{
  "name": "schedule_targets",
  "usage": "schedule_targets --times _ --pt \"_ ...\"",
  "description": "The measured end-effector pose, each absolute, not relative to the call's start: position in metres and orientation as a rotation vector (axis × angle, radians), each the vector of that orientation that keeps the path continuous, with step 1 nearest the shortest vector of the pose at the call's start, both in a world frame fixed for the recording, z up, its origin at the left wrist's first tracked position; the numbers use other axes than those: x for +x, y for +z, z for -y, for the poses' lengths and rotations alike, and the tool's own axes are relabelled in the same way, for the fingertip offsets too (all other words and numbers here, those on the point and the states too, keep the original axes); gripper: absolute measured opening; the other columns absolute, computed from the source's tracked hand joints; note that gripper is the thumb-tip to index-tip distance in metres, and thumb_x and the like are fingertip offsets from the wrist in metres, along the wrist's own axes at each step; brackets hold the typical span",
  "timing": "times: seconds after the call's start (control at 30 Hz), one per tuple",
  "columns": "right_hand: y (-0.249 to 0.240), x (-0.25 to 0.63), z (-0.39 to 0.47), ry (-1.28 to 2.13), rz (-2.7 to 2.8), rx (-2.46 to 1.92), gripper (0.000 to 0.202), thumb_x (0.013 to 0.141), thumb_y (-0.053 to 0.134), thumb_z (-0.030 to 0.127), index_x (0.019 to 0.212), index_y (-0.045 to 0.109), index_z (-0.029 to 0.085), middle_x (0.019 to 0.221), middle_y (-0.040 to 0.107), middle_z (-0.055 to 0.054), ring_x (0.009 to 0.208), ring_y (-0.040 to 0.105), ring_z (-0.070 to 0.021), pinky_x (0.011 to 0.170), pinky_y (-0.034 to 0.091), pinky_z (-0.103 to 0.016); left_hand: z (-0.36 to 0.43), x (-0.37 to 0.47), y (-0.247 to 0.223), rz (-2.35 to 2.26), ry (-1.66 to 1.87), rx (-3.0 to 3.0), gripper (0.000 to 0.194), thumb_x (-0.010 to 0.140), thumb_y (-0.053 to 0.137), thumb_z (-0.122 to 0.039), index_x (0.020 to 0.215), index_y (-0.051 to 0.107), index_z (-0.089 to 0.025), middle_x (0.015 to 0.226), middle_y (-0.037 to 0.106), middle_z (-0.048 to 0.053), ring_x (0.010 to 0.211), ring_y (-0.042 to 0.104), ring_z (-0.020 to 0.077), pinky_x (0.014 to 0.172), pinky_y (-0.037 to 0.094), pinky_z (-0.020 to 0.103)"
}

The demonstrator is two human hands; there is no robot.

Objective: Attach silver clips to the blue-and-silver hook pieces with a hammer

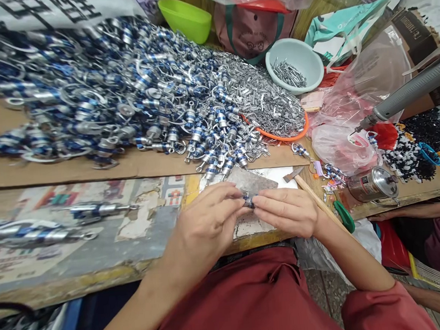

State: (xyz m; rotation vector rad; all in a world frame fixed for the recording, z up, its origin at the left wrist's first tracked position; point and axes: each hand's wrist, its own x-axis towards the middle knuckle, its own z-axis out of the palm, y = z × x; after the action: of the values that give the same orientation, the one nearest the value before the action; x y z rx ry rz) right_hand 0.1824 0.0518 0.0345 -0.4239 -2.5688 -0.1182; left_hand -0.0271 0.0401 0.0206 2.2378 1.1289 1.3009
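My left hand [208,213] and my right hand [287,209] meet above the bench's front edge. Between their fingertips is a small dark, bluish metal part [248,201], mostly covered by the fingers, so its exact kind is hard to make out. Both hands are closed in a pinch on it. Just behind the fingers lies a flat grey block [256,180]. A hammer [306,185] with a wooden handle rests beside my right hand, its handle running beneath the wrist. Finished-looking blue and silver metal fittings [190,117] are heaped beyond my left hand.
Small flat metal pieces [264,99] lie in a pile with an orange rim. A pale bowl [314,60] holds metal pins. A grey power screwdriver [407,94] hangs at right, above plastic bags and a metal canister [374,184]. Another person's arm [407,212] reaches in at right.
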Motion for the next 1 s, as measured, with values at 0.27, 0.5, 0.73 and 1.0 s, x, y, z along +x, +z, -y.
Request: schedule_targets --times 0.27,0.5,0.73,1.0 --pt "0.026 0.171 -0.033 0.323 2.193 -0.754 0.025 0.084 0.052 0.009 0.099 0.068 0.022 0.101 0.072 -0.007 0.092 0.067 -0.0119 0.076 0.056 -0.022 -0.032 -0.025 0.021 -1.083 1.191 1.558 0.009 0.076 0.065 -0.025 0.074 0.074 -0.023 0.081 0.075 0.003 0.076 0.071 0.0194 0.073 0.059 0.029" --pt "0.026 0.162 -0.027 0.627 1.925 -0.964 0.01 0.077 0.068 0.022 0.085 0.073 0.019 0.081 0.073 -0.007 0.072 0.069 -0.0144 0.063 0.057 -0.024 -0.014 -0.004 0.006 -1.139 1.172 0.804 0.048 0.058 0.08 -0.034 0.102 0.069 -0.018 0.085 0.074 0.006 0.079 0.07 0.0201 0.071 0.059 0.029" --pt "0.014 0.183 -0.111 0.297 2.027 -1.545 0.023 0.085 0.052 0.017 0.102 0.068 0.021 0.095 0.072 -0.004 0.089 0.066 -0.0165 0.083 0.051 -0.031 -0.01 0.007 0.002 -1.1 1.183 0.737 0.061 0.063 0.076 -0.027 0.118 0.052 -0.016 0.074 0.067 0.0 0.072 0.068 0.0151 0.07 0.059 0.027" --pt "0.01 0.167 -0.145 -0.1 2.499 -2.056 0.044 0.081 0.038 0.001 0.123 0.047 0.013 0.102 0.066 -0.014 0.091 0.064 -0.0264 0.074 0.048 -0.033 -0.012 0.012 -0.006 -1.08 1.131 0.685 0.074 0.063 0.076 -0.028 0.126 0.039 -0.017 0.072 0.064 -0.001 0.071 0.068 0.0165 0.069 0.059 0.03"
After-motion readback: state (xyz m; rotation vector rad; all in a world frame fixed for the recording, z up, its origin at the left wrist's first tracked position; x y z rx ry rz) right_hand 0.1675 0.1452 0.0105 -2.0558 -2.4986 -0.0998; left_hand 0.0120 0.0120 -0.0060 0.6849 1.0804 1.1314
